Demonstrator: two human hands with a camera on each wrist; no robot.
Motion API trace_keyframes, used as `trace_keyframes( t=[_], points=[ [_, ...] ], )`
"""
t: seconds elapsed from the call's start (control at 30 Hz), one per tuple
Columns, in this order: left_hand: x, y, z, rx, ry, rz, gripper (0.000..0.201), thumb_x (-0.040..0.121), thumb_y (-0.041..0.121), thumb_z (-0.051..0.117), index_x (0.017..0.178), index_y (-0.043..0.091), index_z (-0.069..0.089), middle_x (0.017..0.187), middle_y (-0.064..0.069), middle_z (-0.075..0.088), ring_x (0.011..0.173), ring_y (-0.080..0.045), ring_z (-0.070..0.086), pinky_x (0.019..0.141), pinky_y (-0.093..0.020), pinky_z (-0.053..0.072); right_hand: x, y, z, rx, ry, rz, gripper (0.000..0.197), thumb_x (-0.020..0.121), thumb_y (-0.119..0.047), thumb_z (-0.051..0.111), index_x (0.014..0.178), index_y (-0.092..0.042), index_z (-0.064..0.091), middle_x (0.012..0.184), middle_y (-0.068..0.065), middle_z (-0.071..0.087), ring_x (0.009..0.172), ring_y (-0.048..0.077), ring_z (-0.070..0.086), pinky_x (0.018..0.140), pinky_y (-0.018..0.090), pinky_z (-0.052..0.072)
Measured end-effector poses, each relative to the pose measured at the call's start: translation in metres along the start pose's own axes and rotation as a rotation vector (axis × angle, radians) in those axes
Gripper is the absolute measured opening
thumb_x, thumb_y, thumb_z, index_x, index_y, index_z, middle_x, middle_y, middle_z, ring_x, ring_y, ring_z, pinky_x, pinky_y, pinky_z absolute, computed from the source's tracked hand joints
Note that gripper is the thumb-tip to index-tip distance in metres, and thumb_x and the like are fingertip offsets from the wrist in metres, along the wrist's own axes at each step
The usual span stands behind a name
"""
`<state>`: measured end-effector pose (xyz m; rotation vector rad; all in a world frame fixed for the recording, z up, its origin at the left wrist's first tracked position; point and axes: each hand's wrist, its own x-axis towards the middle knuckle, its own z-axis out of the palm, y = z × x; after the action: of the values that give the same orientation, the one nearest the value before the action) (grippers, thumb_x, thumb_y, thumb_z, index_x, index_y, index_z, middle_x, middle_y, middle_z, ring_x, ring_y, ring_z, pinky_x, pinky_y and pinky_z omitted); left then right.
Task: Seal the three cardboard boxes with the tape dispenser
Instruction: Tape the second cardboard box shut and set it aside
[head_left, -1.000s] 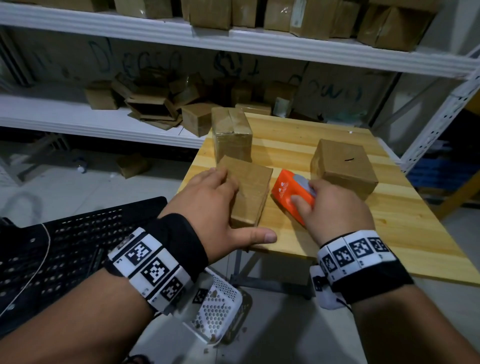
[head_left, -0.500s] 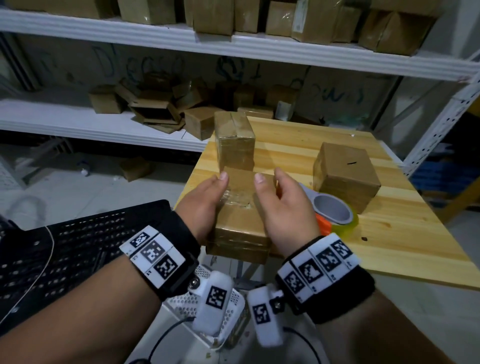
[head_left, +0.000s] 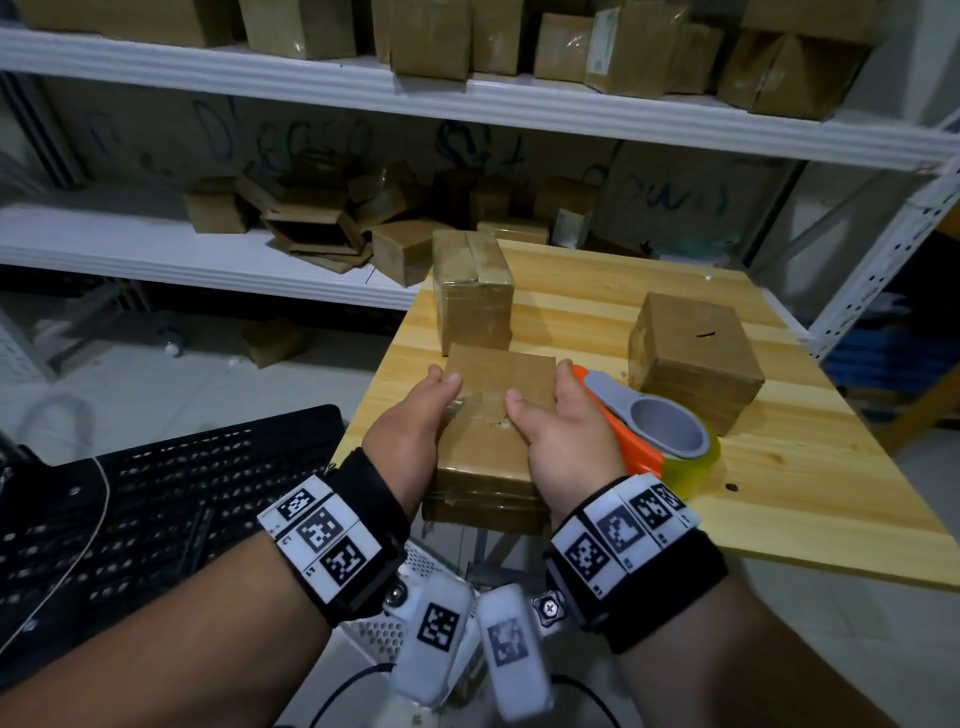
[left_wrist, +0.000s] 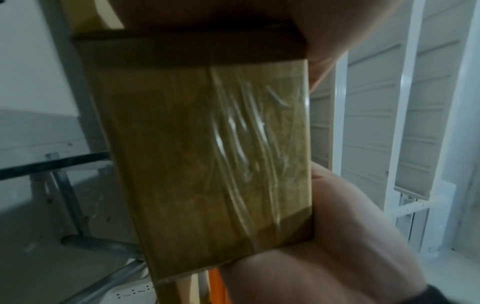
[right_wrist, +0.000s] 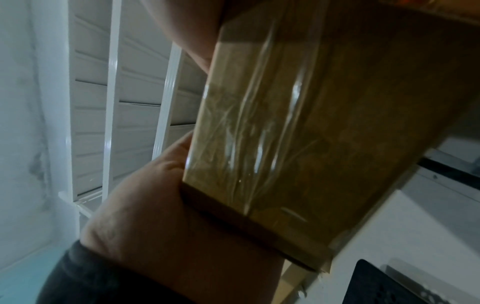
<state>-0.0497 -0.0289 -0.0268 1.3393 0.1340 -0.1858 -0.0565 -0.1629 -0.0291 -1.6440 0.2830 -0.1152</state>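
Observation:
Both hands hold a flat cardboard box (head_left: 491, 457) over the near edge of the wooden table (head_left: 810, 467). My left hand (head_left: 415, 426) grips its left side and my right hand (head_left: 558, 431) its right side, thumbs lying on top. Wrinkled clear tape runs across the box (left_wrist: 213, 154) (right_wrist: 272, 133) in both wrist views. The orange and grey tape dispenser (head_left: 647, 434) lies on the table just right of my right hand. A taped upright box (head_left: 472, 291) stands behind, and a cube-shaped box (head_left: 691, 358) sits at the right.
White shelving (head_left: 467, 109) loaded with several cardboard boxes runs behind the table. A black perforated crate (head_left: 156, 509) sits low at the left. A white perforated object (head_left: 415, 566) lies on the floor under my wrists.
My right hand let go of the tape dispenser, which now lies on the table. Both hands took the flat box by its sides and drew it toward the table's near edge.

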Motion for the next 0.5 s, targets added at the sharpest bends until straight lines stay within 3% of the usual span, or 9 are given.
trace_keyframes(
  t=[0.07,0.1,0.17,0.23,0.33,0.37,0.43,0.5],
  points=[
    [0.001,-0.004,-0.002,-0.104,0.000,-0.037,0.104,0.066,0.064,0.073,0.153,0.016,0.042,0.152,-0.010,0.049,0.132,-0.031,0.056,0.114,-0.051,0.040,0.001,0.005,-0.002,0.044,-0.019,0.024,0.106,0.065,-0.060,0.074,0.159,-0.036,0.031,0.155,0.003,0.053,0.137,0.032,0.056,0.112,0.057,0.047],
    [-0.001,-0.003,-0.001,-0.118,0.003,-0.041,0.106,0.065,0.064,0.073,0.153,0.015,0.041,0.151,-0.012,0.050,0.130,-0.032,0.057,0.113,-0.051,0.042,-0.001,0.002,-0.003,0.073,-0.033,0.053,0.097,0.071,-0.055,0.075,0.157,-0.033,0.037,0.146,0.004,0.061,0.128,0.031,0.064,0.107,0.055,0.052],
    [-0.005,0.000,0.000,-0.123,-0.014,-0.037,0.103,0.067,0.061,0.071,0.154,0.016,0.040,0.148,-0.015,0.053,0.127,-0.034,0.059,0.109,-0.052,0.045,-0.001,0.001,-0.007,0.131,-0.070,0.109,0.074,0.081,-0.045,0.075,0.149,-0.028,0.049,0.126,0.002,0.071,0.108,0.027,0.073,0.098,0.049,0.059],
    [-0.006,-0.001,0.002,-0.127,-0.027,-0.044,0.096,0.071,0.057,0.068,0.154,0.017,0.041,0.143,-0.018,0.057,0.120,-0.036,0.063,0.103,-0.051,0.051,0.000,0.005,-0.009,0.154,-0.081,0.151,0.065,0.085,-0.048,0.075,0.144,-0.030,0.053,0.122,-0.001,0.071,0.106,0.023,0.072,0.099,0.045,0.058],
    [-0.004,-0.001,0.002,-0.098,-0.013,-0.014,0.098,0.068,0.060,0.070,0.152,0.016,0.042,0.144,-0.016,0.056,0.123,-0.035,0.061,0.106,-0.052,0.048,-0.001,0.015,-0.008,0.191,-0.064,0.148,0.115,0.057,-0.082,0.076,0.156,-0.034,0.042,0.151,-0.001,0.058,0.133,0.026,0.060,0.113,0.052,0.047],
    [-0.004,-0.001,0.002,-0.071,-0.013,-0.001,0.099,0.066,0.061,0.071,0.151,0.016,0.045,0.144,-0.014,0.056,0.123,-0.033,0.061,0.107,-0.051,0.047,-0.001,0.018,-0.007,0.200,-0.051,0.110,0.119,0.053,-0.088,0.071,0.155,-0.035,0.043,0.154,-0.003,0.055,0.139,0.024,0.056,0.116,0.053,0.043],
    [-0.003,0.000,0.002,-0.008,-0.028,0.023,0.080,0.075,0.052,0.069,0.145,0.020,0.050,0.135,-0.012,0.063,0.115,-0.030,0.066,0.101,-0.045,0.052,0.000,0.018,-0.009,0.239,-0.016,0.139,0.120,0.039,-0.100,0.067,0.140,-0.036,0.060,0.141,-0.002,0.067,0.131,0.026,0.063,0.113,0.055,0.046],
    [0.002,-0.002,0.000,0.017,-0.059,0.029,0.052,0.094,0.035,0.060,0.143,0.020,0.052,0.123,-0.013,0.069,0.105,-0.031,0.070,0.087,-0.042,0.057,0.004,0.018,-0.011,0.335,0.008,0.289,0.125,0.014,-0.102,0.066,0.116,-0.030,0.074,0.115,0.005,0.079,0.108,0.033,0.075,0.103,0.054,0.054]
  ],
)
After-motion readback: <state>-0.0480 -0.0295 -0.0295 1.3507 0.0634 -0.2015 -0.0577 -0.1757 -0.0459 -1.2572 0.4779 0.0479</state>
